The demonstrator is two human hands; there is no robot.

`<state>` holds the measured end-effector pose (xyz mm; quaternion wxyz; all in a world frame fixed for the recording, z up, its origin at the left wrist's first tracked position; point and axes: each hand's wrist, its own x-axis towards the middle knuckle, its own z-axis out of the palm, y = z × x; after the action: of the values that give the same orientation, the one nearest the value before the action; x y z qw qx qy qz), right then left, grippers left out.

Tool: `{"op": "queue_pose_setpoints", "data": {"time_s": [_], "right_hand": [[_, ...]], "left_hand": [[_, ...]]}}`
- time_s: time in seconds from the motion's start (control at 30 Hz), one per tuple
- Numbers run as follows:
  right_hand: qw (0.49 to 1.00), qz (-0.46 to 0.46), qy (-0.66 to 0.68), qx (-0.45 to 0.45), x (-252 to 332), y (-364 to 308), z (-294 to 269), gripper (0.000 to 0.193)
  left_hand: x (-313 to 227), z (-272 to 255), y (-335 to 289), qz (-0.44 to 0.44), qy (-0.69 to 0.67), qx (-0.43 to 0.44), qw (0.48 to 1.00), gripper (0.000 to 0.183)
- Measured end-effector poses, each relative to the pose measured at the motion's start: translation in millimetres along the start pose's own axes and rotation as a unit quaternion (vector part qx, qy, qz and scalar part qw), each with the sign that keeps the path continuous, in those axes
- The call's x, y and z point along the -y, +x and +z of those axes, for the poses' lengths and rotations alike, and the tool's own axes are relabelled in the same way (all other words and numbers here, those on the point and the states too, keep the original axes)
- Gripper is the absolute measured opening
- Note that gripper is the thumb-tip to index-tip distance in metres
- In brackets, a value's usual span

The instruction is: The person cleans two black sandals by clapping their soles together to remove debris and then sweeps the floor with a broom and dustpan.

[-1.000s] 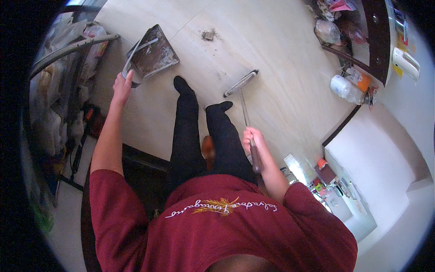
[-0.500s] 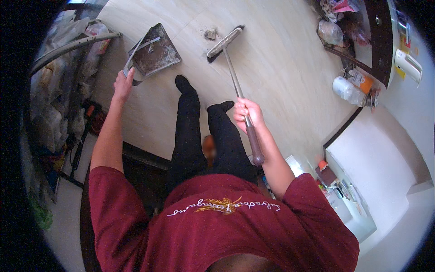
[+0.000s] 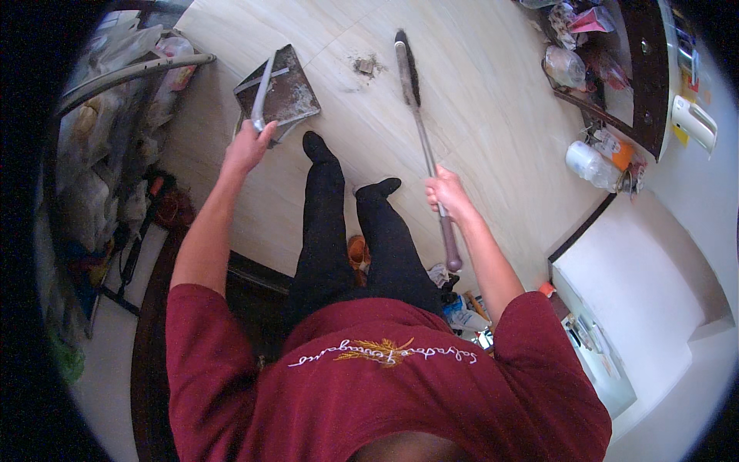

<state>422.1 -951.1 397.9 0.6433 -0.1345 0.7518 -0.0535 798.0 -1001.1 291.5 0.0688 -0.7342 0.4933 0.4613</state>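
Note:
My left hand (image 3: 249, 146) is closed round the grey handle of a dark metal dustpan (image 3: 291, 94), whose tray is by the floor ahead and left of my feet. My right hand (image 3: 446, 192) grips the shaft of a broom (image 3: 424, 135), just above its brown end grip. The broom's narrow head with dark bristles (image 3: 408, 69) points away from me, to the right of a small heap of dust and debris (image 3: 365, 66) on the pale floor. Bare floor lies between that heap and the dustpan.
On the left stands a rack (image 3: 100, 169) full of plastic bags, with a curved rail (image 3: 138, 73). At the right are a dark cabinet (image 3: 650, 85), a clear plastic bottle (image 3: 591, 163) and a white wall (image 3: 639, 254). A brown shoe (image 3: 356, 251) sits between my legs.
The broom head has swung right and turned, now beyond the debris. My left hand and the dustpan have shifted right, with the handle tipped over the tray. My right hand moved slightly right.

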Motion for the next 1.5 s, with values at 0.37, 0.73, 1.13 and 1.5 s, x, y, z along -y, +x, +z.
{"op": "queue_pose_setpoints", "data": {"time_s": [0.37, 0.73, 1.13, 1.5], "right_hand": [[0.984, 0.087, 0.052, 0.147, 4, -19, 79, 0.046], [0.984, 0.017, -0.033, 0.173, 22, -65, 14, 0.065], [0.994, -0.018, -0.099, 0.032, 75, -31, -17, 0.016], [0.979, 0.049, -0.016, 0.197, 53, 13, 87, 0.051]], "left_hand": [[-44, 11, 7, 0.002, 0.041, -0.006, 0.999, 0.066], [-25, 14, 0, -0.006, 0.015, -0.005, 1.000, 0.068], [-43, -9, -5, -0.045, 0.040, -0.013, 0.998, 0.066], [-22, 9, 12, -0.022, 0.040, 0.013, 0.999, 0.061]]}}
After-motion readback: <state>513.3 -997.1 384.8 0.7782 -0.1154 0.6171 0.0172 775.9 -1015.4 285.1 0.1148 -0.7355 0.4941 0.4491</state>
